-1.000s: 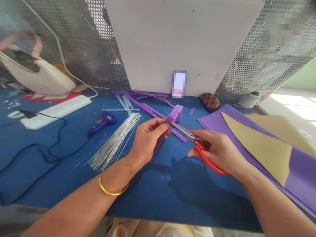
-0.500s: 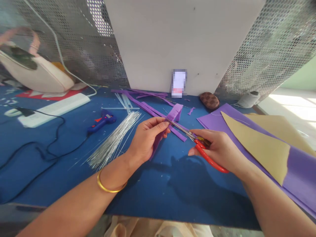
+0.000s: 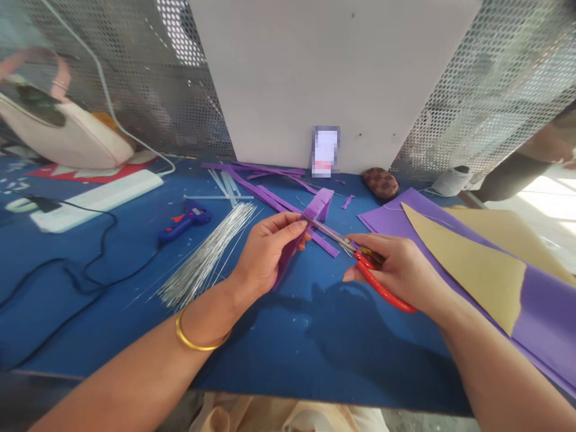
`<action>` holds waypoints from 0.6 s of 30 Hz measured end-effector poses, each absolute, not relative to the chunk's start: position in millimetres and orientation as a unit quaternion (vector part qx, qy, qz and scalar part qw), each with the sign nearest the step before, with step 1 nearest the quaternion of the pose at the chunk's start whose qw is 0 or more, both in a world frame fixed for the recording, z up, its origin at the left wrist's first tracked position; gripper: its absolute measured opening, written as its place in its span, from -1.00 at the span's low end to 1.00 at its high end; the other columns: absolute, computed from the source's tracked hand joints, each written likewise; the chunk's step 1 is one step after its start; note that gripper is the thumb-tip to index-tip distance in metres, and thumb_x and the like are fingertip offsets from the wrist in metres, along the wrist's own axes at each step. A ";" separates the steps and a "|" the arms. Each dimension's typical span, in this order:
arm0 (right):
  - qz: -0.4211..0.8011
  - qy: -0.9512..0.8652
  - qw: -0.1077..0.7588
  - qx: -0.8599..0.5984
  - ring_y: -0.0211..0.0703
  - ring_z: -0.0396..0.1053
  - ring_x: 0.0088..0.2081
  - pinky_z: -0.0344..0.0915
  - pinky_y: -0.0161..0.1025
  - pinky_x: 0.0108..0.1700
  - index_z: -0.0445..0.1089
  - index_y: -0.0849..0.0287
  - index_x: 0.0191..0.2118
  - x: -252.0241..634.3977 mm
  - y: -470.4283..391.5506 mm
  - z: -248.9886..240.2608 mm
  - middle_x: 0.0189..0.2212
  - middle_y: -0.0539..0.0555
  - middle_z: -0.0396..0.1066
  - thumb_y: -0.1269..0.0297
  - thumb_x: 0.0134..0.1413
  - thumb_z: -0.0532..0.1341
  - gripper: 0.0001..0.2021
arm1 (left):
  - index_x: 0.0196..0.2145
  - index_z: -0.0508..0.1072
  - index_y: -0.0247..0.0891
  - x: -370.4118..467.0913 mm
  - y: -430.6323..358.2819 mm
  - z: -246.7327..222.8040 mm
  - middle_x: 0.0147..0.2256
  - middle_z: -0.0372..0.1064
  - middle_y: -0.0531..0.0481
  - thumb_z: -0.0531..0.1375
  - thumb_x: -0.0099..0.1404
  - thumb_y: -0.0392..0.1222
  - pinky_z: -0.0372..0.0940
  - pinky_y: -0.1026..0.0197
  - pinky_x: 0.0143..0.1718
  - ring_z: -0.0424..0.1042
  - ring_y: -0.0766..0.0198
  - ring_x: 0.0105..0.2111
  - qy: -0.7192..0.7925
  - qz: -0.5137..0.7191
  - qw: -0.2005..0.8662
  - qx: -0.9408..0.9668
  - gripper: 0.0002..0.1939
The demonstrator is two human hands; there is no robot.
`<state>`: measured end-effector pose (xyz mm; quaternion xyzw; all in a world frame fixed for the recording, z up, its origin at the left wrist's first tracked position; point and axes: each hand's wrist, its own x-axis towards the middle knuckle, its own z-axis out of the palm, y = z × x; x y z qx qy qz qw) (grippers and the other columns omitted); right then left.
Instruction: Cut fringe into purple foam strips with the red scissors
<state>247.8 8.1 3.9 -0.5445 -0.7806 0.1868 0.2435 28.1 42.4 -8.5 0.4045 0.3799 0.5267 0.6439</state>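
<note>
Pinched between the thumb and fingers of my left hand (image 3: 270,246) is a folded purple strip (image 3: 320,203), paper or felt by its look. Its lower end hangs beneath the fingers. My right hand (image 3: 400,267) grips red-handled scissors (image 3: 382,290), whose blades point left and lie against the strip right by my left fingertips. How far apart the blades are is hard to make out. More purple strips (image 3: 270,198) lie on the table behind my hands. A bundle of thin silvery wires (image 3: 209,258) rests left of my left hand.
On the blue table (image 3: 288,354), a blue glue gun (image 3: 186,221) with a black cord lies left, near a white power strip (image 3: 99,201) and a handbag (image 3: 67,132). Purple sheets (image 3: 549,318) and tan paper (image 3: 468,264) cover the right. A phone (image 3: 325,150) leans against the white board.
My hands, the purple strip and the scissors hold almost the same position. Part of another person has come into view at the far right edge.
</note>
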 end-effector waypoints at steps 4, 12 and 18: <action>0.167 -0.784 0.240 -0.547 -0.24 0.33 -0.48 0.25 -0.32 -0.44 0.46 0.11 0.03 247.4 8.8 3.3 -0.37 0.02 0.48 -0.06 -0.05 0.34 -0.46 | -0.39 0.54 -0.26 27.6 42.1 -9.1 -0.50 0.42 0.06 0.34 0.10 -0.20 0.25 0.30 -0.39 0.34 0.38 -0.49 0.383 0.530 0.614 0.441 -0.89; 0.134 -0.799 0.213 -0.545 -0.22 0.33 -0.49 0.23 -0.30 -0.46 0.41 0.06 0.06 244.0 8.1 3.7 -0.37 0.03 0.44 -0.10 -0.04 0.32 -0.44 | -0.41 0.54 -0.26 27.6 43.2 -12.5 -0.51 0.42 0.06 0.35 0.09 -0.20 0.23 0.29 -0.40 0.34 0.38 -0.51 0.391 0.549 0.593 0.440 -0.89; 0.145 -0.797 0.215 -0.546 -0.22 0.32 -0.49 0.25 -0.29 -0.43 0.40 0.10 0.07 243.0 8.4 1.9 -0.36 0.05 0.44 -0.09 -0.02 0.32 -0.43 | -0.40 0.54 -0.27 28.0 43.2 -11.5 -0.49 0.43 0.04 0.34 0.12 -0.18 0.24 0.29 -0.39 0.34 0.36 -0.49 0.386 0.541 0.589 0.460 -0.89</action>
